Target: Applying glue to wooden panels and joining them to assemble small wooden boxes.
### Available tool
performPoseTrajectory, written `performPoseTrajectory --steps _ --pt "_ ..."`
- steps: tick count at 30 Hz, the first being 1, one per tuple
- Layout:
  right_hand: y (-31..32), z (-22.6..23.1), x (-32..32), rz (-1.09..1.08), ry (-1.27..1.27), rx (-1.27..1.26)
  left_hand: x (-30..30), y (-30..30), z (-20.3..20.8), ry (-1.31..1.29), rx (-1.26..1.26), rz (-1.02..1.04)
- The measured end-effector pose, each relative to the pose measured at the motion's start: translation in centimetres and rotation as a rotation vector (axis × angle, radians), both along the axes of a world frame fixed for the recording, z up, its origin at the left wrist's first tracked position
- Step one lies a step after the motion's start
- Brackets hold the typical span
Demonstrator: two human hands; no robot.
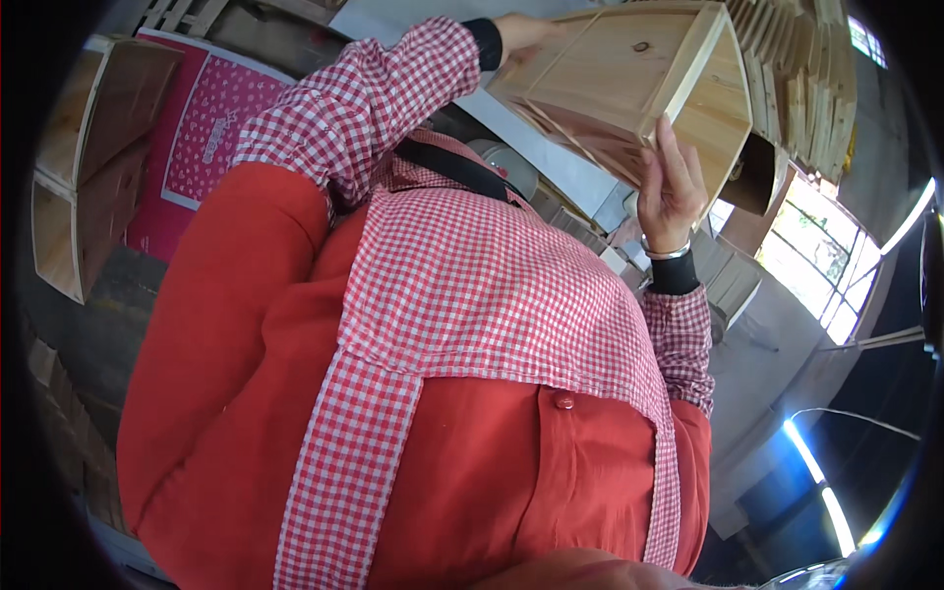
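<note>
An open-ended box of pale wood (610, 74), with a knot on one panel and thin strips along its edges, is held tilted at the top of the head view. My left hand (526, 36) grips its far left end, the fingertips partly hidden against the wood. At the open end, my right hand (674, 187) holds the lower corner of the rim, fingers pointing up along it. Both arms reach forward in checked sleeves. Below the box, a pale work surface (565, 157) shows in part.
Stacked wooden panels (801, 84) rise behind the box at the right. Similar wooden boxes (113, 113) stand at the far left, beside a pink patterned sheet (221, 123). A round grey object (511, 167) lies near my front. A bright window (821, 246) is at the right.
</note>
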State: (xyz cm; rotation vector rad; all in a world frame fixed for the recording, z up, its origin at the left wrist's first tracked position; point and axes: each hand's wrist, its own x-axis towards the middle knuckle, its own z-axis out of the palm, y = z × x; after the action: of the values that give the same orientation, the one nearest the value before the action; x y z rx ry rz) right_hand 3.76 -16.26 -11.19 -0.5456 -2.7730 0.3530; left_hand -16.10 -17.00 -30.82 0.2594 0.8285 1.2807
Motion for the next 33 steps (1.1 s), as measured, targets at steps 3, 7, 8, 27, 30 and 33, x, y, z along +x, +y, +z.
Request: performPoseTrajectory --steps 3,7,8,27,30,33 --pt "0.0 -0.1 -0.3 0.009 0.010 -0.001 3.0 -0.4 -3.1 0.179 -0.156 0.055" --pt "0.2 -0.4 0.0 0.016 0.013 0.007 1.8 -0.6 -1.6 0.212 -0.151 -0.019" --pt "0.2 -0.6 0.0 0.033 0.030 0.016 1.9 -1.2 -1.1 0.214 -0.155 -0.003" --pt "10.4 -1.3 13.5 -0.657 0.388 -0.492 0.4 -1.8 17.3 0.479 0.059 -0.127" --pt "11.0 -3.8 14.3 -0.657 0.268 -0.684 0.0 6.3 9.4 0.858 0.236 -0.210" --pt "13.2 -9.0 17.8 -0.401 0.541 -0.367 2.6 4.6 11.8 0.564 -0.042 -0.249"
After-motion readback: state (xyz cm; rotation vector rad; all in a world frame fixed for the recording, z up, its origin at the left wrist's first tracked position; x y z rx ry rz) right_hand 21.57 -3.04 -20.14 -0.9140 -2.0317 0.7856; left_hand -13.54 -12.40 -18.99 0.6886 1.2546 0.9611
